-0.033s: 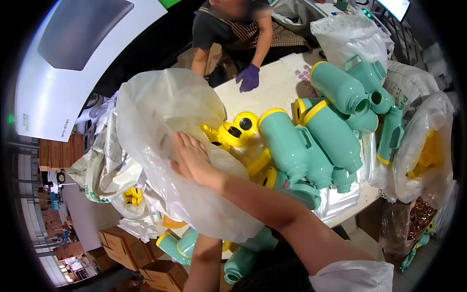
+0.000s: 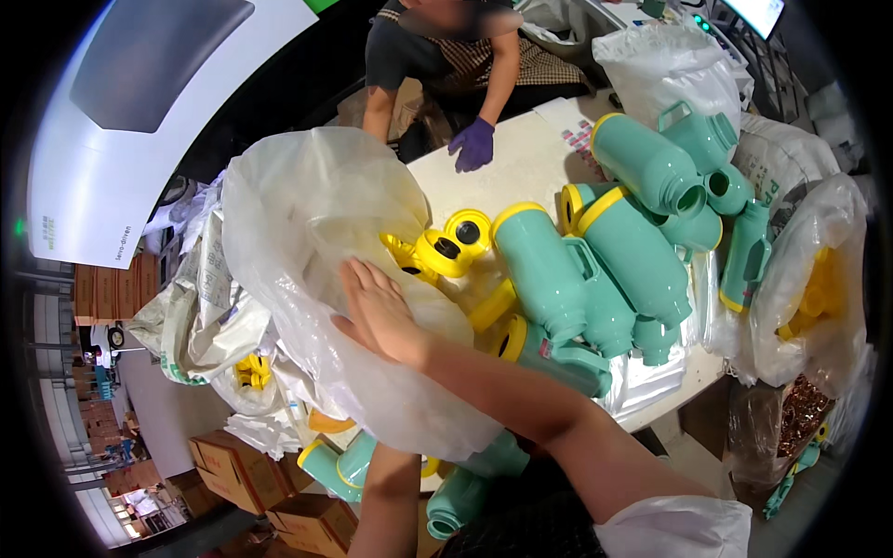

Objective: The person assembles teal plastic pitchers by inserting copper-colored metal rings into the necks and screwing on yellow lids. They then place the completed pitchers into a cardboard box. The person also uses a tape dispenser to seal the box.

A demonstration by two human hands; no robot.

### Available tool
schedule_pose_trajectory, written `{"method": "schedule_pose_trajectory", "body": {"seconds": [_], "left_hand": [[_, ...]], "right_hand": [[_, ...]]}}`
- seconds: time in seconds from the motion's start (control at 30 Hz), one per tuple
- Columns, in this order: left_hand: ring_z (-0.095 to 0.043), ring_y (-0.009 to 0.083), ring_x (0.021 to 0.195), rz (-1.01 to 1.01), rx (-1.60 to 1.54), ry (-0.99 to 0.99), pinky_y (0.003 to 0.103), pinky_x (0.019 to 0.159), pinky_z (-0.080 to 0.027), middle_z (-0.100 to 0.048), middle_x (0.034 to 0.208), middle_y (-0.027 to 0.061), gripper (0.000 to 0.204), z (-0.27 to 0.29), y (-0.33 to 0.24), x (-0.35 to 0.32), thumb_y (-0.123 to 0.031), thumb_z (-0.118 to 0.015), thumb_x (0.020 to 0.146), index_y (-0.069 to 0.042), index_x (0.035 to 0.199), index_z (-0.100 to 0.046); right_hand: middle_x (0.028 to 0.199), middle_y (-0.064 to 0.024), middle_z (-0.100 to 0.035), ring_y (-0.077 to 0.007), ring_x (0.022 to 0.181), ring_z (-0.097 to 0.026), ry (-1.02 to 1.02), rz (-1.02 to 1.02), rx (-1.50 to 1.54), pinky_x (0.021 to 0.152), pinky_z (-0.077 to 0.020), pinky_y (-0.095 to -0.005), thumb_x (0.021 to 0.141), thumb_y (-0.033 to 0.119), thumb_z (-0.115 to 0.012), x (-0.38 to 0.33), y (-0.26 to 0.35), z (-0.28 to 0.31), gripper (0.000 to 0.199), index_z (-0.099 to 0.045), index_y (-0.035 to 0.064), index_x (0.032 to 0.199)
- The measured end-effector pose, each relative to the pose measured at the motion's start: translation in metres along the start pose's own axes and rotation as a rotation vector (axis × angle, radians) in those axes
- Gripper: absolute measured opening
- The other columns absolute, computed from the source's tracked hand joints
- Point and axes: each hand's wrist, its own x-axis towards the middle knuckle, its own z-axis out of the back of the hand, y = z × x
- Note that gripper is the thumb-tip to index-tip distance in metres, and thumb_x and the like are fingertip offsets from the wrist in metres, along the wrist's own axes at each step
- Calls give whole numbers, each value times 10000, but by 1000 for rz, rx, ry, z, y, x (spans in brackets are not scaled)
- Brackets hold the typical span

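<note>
A big translucent plastic bag (image 2: 316, 186) stands on the table in front of me. My right hand (image 2: 377, 312) presses against its side, open, with the fingers stretched out and nothing gripped. From the lower edge my left forearm (image 2: 389, 502) reaches up under the bag, and the bag hides the left hand and its fingers. Beyond my right hand are several yellow lids (image 2: 451, 244) with dark round centres. Right of them, green jug-shaped bottles (image 2: 539, 270) with yellow rims and handles lie in a pile.
Across the white table (image 2: 521, 149) sits a person with a purple-gloved hand (image 2: 473, 146) on it. More green bottles (image 2: 456, 502) are close to my body. A bag with yellow parts (image 2: 814, 298) stands at the right. Cardboard boxes (image 2: 237, 470) are at the lower left.
</note>
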Motion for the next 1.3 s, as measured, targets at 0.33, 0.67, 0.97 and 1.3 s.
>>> {"method": "schedule_pose_trajectory", "body": {"seconds": [0.33,0.67,0.97,1.3], "left_hand": [[-437,211,1238,-585,201,-158,382,1102,-304,-429,1370,148,431,71,-68,-131,-235,-503,1022,17,1362,-417],[-412,303,1391,-1341,1350,517,540,1184,-180,-443,1494,149,744,46,17,-216,-346,-689,786,-48,1421,-443],[-279,267,1459,-1155,1695,4,527,1212,-132,-409,1519,98,618,46,-34,-18,-286,-588,896,-56,1440,-407],[-413,412,1317,-1358,1011,276,522,1128,-277,-486,1392,190,611,57,19,-195,-99,-670,776,-16,1345,-463]], "right_hand": [[1376,-223,-465,-433,1284,-411,-2,-144,66,1091,-335,-505,813,188,-698,-228,-29,120,633,-444,2,1362],[1353,-229,-509,-403,1228,-492,284,106,-141,1055,-395,-464,762,215,-686,-295,-60,69,671,-473,-25,1351],[1302,-246,-473,-444,1195,-449,-265,-263,-445,1044,-366,-488,722,52,-732,-335,-106,146,745,-387,-43,1375],[985,-208,-566,-387,911,-573,-251,-383,-224,822,-462,-427,856,140,-701,-338,-175,153,246,-606,-26,1011]]}}
